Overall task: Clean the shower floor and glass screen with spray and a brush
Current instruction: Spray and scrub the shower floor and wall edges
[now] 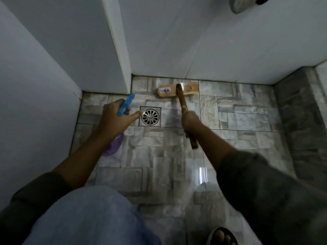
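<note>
While the left hand grips the spray bottle beside the drain, the right hand clenches the brush handle, brush head lying beyond the drain.

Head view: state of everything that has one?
spray bottle, held, nozzle toward the wall corner.
brush, head on the floor by the back wall.
drain, grate in place, uncovered.
left grip, holding the spray bottle.
right grip, holding the brush handle.
</note>
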A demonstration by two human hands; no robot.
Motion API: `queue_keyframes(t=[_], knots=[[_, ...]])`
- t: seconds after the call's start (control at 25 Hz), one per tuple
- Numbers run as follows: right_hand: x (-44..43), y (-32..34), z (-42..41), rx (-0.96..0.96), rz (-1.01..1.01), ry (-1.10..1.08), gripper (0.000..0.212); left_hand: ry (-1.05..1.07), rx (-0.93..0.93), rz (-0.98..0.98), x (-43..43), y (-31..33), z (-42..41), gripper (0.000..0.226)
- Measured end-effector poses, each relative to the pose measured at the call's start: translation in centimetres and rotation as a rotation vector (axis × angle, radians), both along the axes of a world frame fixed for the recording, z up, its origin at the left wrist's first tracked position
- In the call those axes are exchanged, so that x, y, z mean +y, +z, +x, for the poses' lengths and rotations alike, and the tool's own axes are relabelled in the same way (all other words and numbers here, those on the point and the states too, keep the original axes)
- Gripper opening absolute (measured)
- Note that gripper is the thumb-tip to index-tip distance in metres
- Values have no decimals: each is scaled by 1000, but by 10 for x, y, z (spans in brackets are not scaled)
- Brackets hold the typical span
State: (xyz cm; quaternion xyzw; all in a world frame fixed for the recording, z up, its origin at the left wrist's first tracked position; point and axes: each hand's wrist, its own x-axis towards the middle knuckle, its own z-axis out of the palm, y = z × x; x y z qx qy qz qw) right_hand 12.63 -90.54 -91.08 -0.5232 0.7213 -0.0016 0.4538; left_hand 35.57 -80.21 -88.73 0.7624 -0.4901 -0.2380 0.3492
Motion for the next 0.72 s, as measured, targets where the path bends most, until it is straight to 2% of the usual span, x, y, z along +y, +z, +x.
queue_keyframes(t=[0.12, 0.24, 0.36, 0.44, 0.6, 0.72], knots=[[-31, 5, 18, -20, -9, -22, 33, 7, 4, -1, -1, 2, -2, 36], [42, 5, -2, -44, 7, -33, 33, -32, 9, 26, 0, 6, -2, 37], [111, 16, -20, -125, 110, -53, 36, -29, 15, 39, 3, 2, 3, 41], [80, 13, -12, -104, 75, -51, 39, -30, 29, 44, 7, 2, 7, 42], [-25, 20, 23, -58, 5, -37, 30, -35, 34, 21, 7, 4, 2, 41], [4, 20, 13, -77, 29, -28, 31, -9, 15, 43, 4, 9, 1, 40]])
